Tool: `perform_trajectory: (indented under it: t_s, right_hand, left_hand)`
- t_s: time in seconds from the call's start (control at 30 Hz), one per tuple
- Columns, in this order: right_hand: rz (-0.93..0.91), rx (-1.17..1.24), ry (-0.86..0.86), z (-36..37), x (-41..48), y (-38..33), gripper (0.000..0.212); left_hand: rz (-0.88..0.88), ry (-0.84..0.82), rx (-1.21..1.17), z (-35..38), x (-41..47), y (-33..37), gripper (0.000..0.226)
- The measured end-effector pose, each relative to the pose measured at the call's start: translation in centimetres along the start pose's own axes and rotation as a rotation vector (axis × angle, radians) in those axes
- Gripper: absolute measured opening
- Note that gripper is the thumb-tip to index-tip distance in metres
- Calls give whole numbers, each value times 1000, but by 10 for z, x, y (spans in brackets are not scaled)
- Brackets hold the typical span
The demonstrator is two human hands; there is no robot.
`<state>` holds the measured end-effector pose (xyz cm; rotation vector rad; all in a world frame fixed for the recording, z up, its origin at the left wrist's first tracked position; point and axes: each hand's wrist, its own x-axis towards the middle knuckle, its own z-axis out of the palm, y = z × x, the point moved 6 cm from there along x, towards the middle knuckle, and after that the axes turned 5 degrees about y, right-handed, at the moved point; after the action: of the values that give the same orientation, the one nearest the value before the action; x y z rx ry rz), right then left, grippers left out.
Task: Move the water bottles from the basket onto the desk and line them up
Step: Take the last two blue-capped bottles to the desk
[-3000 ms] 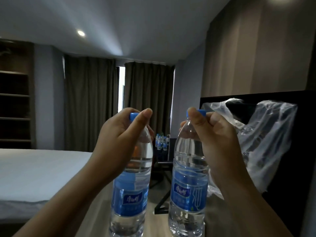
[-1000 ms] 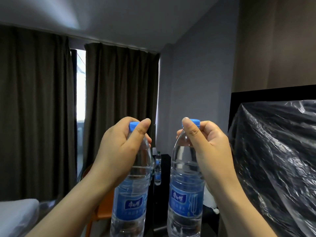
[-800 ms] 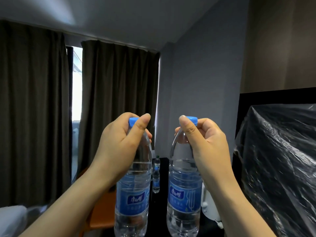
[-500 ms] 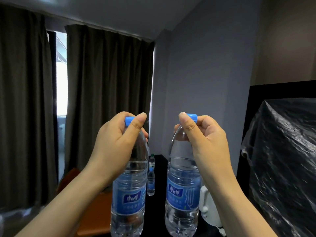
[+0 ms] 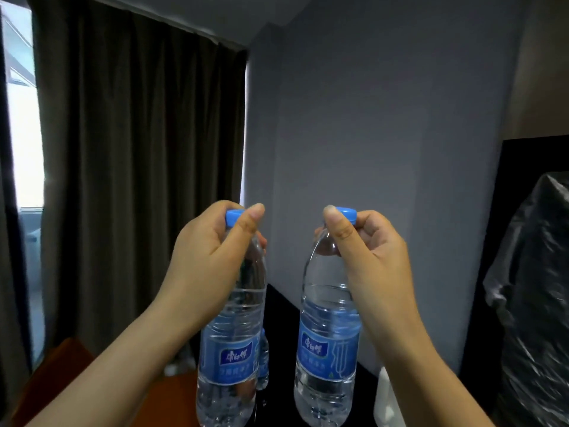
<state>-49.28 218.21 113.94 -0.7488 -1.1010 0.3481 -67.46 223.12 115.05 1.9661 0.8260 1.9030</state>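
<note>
Curtain (image 5: 138,149) has slid left since 0.5 s ago. Left hand (image 5: 209,260) grips left bottle (image 5: 229,359) by the cap (image 5: 233,216), right hand (image 5: 369,257) grips right bottle (image 5: 328,349); both hang below the fingers (image 5: 251,223).

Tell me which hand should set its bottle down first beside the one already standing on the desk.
Probably the right hand: the right bottle seems to hang over bare dark desk. The left hand holds the left bottle at the desk's edge by the orange chair, hiding most of the standing bottle.
</note>
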Motion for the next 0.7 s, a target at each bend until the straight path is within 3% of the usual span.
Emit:
perform_trajectory:
  t_s: [0.7]
  right_hand:
    - [80, -119, 50, 49, 106, 235, 32]
  left_hand:
    - [-132, -65, 39, 82, 84, -245, 39]
